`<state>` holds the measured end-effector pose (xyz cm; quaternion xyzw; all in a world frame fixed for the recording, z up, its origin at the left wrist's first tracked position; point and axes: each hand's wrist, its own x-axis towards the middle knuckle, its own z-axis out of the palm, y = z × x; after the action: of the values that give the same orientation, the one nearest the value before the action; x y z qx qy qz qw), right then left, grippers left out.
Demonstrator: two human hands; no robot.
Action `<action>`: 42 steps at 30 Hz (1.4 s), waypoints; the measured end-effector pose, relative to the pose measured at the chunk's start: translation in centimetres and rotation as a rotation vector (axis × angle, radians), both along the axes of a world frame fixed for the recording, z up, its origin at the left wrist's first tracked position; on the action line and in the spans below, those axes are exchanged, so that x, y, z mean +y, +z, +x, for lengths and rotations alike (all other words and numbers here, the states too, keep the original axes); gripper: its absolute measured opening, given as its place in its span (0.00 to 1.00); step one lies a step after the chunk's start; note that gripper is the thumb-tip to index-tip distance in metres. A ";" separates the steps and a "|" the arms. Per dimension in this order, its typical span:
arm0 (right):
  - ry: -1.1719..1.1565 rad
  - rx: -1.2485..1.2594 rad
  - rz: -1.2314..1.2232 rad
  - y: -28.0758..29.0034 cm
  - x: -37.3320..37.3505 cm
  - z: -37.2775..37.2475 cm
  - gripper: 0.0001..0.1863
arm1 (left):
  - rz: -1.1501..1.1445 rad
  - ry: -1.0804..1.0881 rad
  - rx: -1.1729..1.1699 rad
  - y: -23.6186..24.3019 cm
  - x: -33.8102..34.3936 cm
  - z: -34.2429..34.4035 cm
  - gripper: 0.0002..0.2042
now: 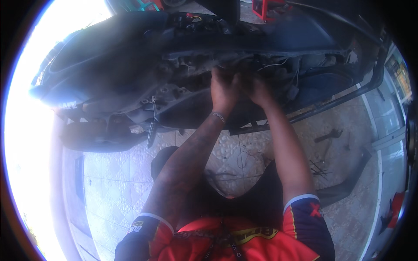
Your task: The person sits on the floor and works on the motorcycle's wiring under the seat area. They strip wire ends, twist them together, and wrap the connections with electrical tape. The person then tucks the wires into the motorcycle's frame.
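Note:
In front of me a dark motor scooter (117, 65) stands sideways across the view, its open side showing bare frame and wiring. Both my hands reach into this opening near its middle. My left hand (224, 90), with a chain bracelet at the wrist, has its thumb side up and its fingers lost in shadow among the parts. Close beside it, my right hand (261, 92) reaches in too, its fingers dark and blurred. What either hand grips, if anything, is hidden. Right of them, a small connector (292, 92) hangs on thin wires.
A silencer (102, 135) juts out at the scooter's lower left, near a metal foot lever (151, 132). On the tiled floor (113, 163) lie a hammer (328, 135), several thin rods (320, 168) and a long dark piece (348, 187). A red stand (263, 11) is behind the scooter.

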<state>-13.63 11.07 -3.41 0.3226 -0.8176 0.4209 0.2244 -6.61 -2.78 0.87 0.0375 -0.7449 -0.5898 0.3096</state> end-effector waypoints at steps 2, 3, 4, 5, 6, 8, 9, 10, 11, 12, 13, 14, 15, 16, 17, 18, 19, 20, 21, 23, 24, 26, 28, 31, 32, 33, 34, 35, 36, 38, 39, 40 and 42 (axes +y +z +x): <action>-0.071 -0.095 -0.059 -0.2 -0.2 0.3 0.19 | 0.006 0.003 -0.016 0.1 0.0 0.0 0.17; -0.053 -0.092 -0.085 -0.3 -0.2 0.4 0.19 | 0.014 0.006 -0.023 0.1 0.0 0.0 0.17; -0.029 -0.087 -0.101 -0.3 -0.1 0.5 0.19 | 0.011 0.007 -0.015 0.0 0.1 -0.1 0.17; -0.004 -0.080 -0.118 -0.2 -0.1 0.5 0.19 | 0.009 0.010 -0.004 0.0 0.1 -0.1 0.17; 0.014 -0.126 -0.096 0.0 -0.1 0.4 0.19 | 0.009 0.011 -0.001 0.0 0.1 -0.2 0.17; 0.051 -0.210 -0.063 0.6 0.0 0.2 0.20 | -0.033 0.038 -0.009 -0.1 -0.1 -0.2 0.19; 0.055 -0.251 -0.033 0.9 -0.1 0.1 0.21 | -0.049 0.049 -0.032 -0.1 -0.1 -0.3 0.20; 0.058 -0.283 -0.013 1.3 -0.4 0.0 0.22 | -0.073 0.061 -0.008 -0.1 -0.1 -0.3 0.19; 0.024 -0.371 0.046 1.6 -0.7 -0.1 0.23 | -0.093 0.073 -0.004 -0.1 -0.1 -0.3 0.19; 0.016 -0.275 0.160 1.9 -1.2 -0.2 0.24 | -0.113 0.085 -0.001 -0.1 -0.1 -0.3 0.19; -0.029 -0.233 0.313 2.2 -1.8 -0.3 0.25 | -0.125 0.094 -0.001 -0.1 0.0 -0.2 0.18; -0.077 -0.101 0.385 2.2 -2.2 -0.1 0.26 | -0.137 0.104 -0.001 0.0 0.0 -0.2 0.18; -0.127 -0.137 0.407 2.2 -2.6 0.1 0.27 | -0.149 0.113 -0.013 0.0 0.0 -0.2 0.18; -0.181 -0.087 0.347 1.9 -2.8 0.7 0.28 | -0.139 0.108 -0.006 0.0 0.0 -0.2 0.17; -0.234 -0.066 0.308 1.8 -2.9 1.0 0.29 | -0.126 0.104 -0.012 0.0 0.0 -0.1 0.17; -0.190 -0.041 0.241 1.6 -2.9 1.0 0.28 | -0.114 0.102 -0.001 0.0 0.0 0.0 0.16; -0.145 -0.042 0.196 1.6 -2.8 1.0 0.27 | -0.120 0.104 -0.012 0.0 -0.1 -0.1 0.16; -0.086 -0.020 0.144 1.5 -2.7 0.8 0.26 | -0.129 0.109 -0.005 0.0 -0.2 -0.1 0.16; -0.002 -0.087 0.152 1.6 -2.5 0.3 0.26 | -0.133 0.114 -0.015 0.0 -0.3 -0.1 0.15; 0.184 -0.177 0.148 2.0 -2.3 -0.9 0.24 | -0.117 0.115 0.014 0.0 -0.3 0.0 0.14; 0.166 -0.236 0.200 2.2 -2.3 -1.4 0.24 | -0.108 0.113 0.020 0.0 -0.2 0.0 0.14; 0.124 -0.356 0.303 2.5 -2.3 -2.1 0.24 | -0.167 0.157 -0.026 0.0 -0.2 -0.1 0.13; 0.094 -0.295 0.352 2.7 -2.7 -2.2 0.19 | -0.198 0.181 -0.047 0.1 -0.4 -0.2 0.13; 0.049 -0.248 0.335 2.7 -3.0 -1.7 0.17 | -0.191 0.191 -0.059 0.0 -0.8 -0.1 0.14; 0.028 -0.237 0.297 2.8 -2.9 -1.7 0.17 | -0.186 0.194 -0.070 0.0 -0.9 -0.1 0.14; 0.059 -0.303 0.199 2.7 -2.7 -1.4 0.17 | -0.177 0.195 -0.082 -0.1 -1.0 0.0 0.14; 0.084 -0.366 0.086 2.6 -2.5 -1.2 0.17 | -0.178 0.193 -0.093 -0.1 -1.1 0.0 0.14; 0.092 -0.487 0.003 2.7 -2.3 -1.2 0.17 | -0.176 0.190 -0.103 -0.1 -1.3 -0.1 0.14; 0.094 -0.463 0.051 2.8 -2.3 -1.2 0.18 | -0.168 0.185 -0.117 -0.2 -1.4 -0.1 0.14; 0.056 -0.527 0.200 3.3 -2.5 -1.7 0.19 | -0.186 0.208 -0.114 -0.2 -1.5 -0.2 0.13; 0.034 -0.503 0.304 3.5 -2.8 -1.8 0.19 | -0.193 0.218 -0.111 -0.2 -1.5 -0.3 0.13; 0.004 -0.476 0.400 3.8 -3.2 -1.9 0.19 | -0.190 0.219 -0.106 -0.2 -1.4 -0.3 0.13; -0.028 -0.455 0.459 4.0 -3.2 -1.6 0.22 | -0.191 0.217 -0.092 -0.3 -1.4 -0.2 0.13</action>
<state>-15.23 7.85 0.63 0.2511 -0.9246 0.2840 -0.0371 -6.79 -4.17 0.56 0.1153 -0.8025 -0.4772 0.3391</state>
